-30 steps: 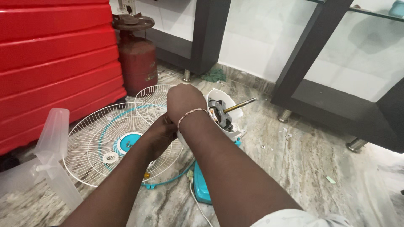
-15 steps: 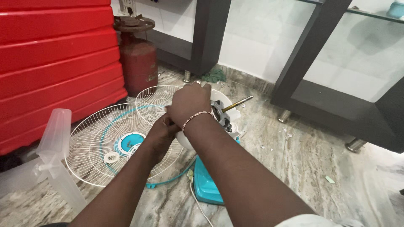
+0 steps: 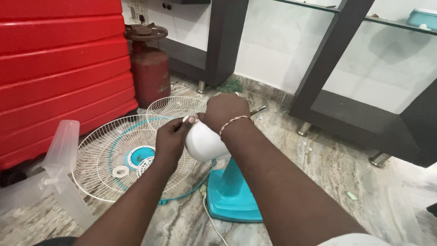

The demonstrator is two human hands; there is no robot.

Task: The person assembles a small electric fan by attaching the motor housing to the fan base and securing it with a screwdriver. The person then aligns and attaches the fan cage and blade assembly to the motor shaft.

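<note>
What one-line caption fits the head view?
Both hands, left hand and right hand, grip the white rounded plastic fan motor housing above its teal stand base, white wire guard alongside.

The left hand (image 3: 170, 139) and right hand (image 3: 225, 111) are gripping the white motor housing (image 3: 203, 143) on the teal fan stand (image 3: 232, 193), its metal shaft (image 3: 257, 110) pointing far right, while two wire guards (image 3: 123, 155) are lying left.

I see a glossy white plastic motor housing (image 3: 202, 143), smooth teal plastic base (image 3: 234, 193), white-coated wire grille (image 3: 107, 157) lower left, translucent plastic blade (image 3: 59, 159), polished marble floor (image 3: 327, 182), rusty metal cylinder (image 3: 149, 73)
</note>
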